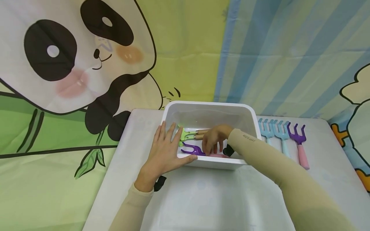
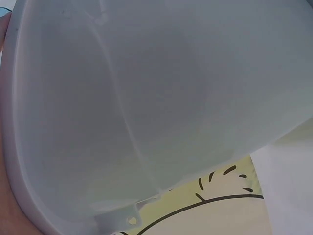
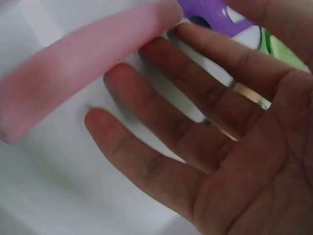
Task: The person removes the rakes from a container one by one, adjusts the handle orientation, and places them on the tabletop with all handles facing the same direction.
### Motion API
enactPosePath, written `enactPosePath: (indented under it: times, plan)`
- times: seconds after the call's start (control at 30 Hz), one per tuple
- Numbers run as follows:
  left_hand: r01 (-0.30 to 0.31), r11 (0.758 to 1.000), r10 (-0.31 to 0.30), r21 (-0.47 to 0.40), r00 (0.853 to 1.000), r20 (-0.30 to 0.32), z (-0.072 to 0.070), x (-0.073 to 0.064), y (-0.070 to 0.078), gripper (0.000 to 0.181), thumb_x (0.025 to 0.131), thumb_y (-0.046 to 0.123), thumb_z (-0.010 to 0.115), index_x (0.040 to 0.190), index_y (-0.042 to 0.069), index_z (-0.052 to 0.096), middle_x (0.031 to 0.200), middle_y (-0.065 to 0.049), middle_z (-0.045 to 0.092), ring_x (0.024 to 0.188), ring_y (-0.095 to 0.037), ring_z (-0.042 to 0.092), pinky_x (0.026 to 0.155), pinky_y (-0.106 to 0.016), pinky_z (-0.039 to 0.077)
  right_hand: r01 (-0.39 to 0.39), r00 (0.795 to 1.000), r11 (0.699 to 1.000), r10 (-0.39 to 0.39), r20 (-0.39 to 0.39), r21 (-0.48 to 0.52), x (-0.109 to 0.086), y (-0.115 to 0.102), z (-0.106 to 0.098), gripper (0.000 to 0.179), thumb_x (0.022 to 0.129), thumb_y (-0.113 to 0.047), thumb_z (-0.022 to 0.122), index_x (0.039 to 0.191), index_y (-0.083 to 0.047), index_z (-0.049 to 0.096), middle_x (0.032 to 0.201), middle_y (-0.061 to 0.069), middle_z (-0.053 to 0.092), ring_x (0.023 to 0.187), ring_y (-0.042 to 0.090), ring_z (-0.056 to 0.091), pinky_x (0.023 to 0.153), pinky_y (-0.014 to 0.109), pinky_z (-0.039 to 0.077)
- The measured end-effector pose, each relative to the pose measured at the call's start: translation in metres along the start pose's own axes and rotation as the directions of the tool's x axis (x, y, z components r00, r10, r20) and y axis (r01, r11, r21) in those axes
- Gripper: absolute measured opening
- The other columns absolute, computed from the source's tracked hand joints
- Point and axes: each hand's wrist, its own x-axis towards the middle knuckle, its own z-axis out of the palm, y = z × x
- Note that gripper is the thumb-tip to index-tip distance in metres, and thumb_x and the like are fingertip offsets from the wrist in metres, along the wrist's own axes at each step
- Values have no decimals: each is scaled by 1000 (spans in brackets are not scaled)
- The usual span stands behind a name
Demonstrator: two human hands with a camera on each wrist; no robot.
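A white plastic bin [image 1: 219, 163] stands on the table. Across its front left corner my left hand [image 1: 164, 150] lies with fingers spread, touching the rim. My right hand [image 1: 214, 139] reaches down inside the bin. In the right wrist view its fingers [image 3: 146, 93] are fairly straight, with their tips right beside the pink handle [image 3: 88, 58] of a purple hand fork [image 1: 194, 150]. Farther back in the bin lie two green garden tools [image 1: 188, 133] with wooden handles, partly hidden behind the right hand. The left wrist view shows mostly the bin's outer wall [image 2: 161, 98].
To the right of the bin, two light blue hand rakes [image 1: 280, 130] and a purple rake with a pink handle [image 1: 302, 155] lie side by side on the white table [image 1: 199, 205]. Behind the table hangs a printed cloth [image 1: 188, 48] with a panda picture.
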Motion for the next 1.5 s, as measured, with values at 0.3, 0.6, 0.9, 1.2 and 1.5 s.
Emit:
enactPosePath:
  times: [0.3,0.6,0.9,1.2,1.5]
  plan:
    - [-1,1000,1,0,1000,-14,-1,0,0,118,77,94,33,155,6,36,161,-20,26,149,-47,4,119,-55,1,-11,988,1000,9,154,12,9,-4,9,19,92,-19,71,109,-10,68,106,10,67,97,28,65,86,53,55]
    - [-5,1000,5,-16,1000,-19,1,-2,-1,117,77,94,32,155,7,36,160,-19,28,149,-47,3,119,-54,0,-24,985,1000,21,170,17,13,-5,16,29,90,-18,75,114,-8,63,110,11,64,94,25,65,78,46,58]
    - [8,1000,-8,-12,1000,-8,3,-4,0,117,77,94,31,156,7,34,161,-18,25,149,-46,2,119,-54,-1,-15,977,1000,14,213,2,16,-5,19,26,89,-8,72,113,-9,62,109,9,63,89,21,64,74,43,58]
    - [7,1000,-7,-9,1000,-4,2,-2,1,117,77,93,31,156,7,35,161,-19,26,149,-46,2,119,-54,-2,-17,989,1000,20,144,-19,2,-9,10,29,88,0,68,115,-10,61,109,10,61,89,23,63,75,44,57]
    - [5,1000,-5,9,1000,12,0,1,1,117,77,94,28,156,7,35,161,-19,25,149,-47,2,118,-55,0,28,995,998,-23,93,-59,-20,-15,2,25,92,-4,67,115,-8,58,106,9,58,87,20,60,60,31,55]
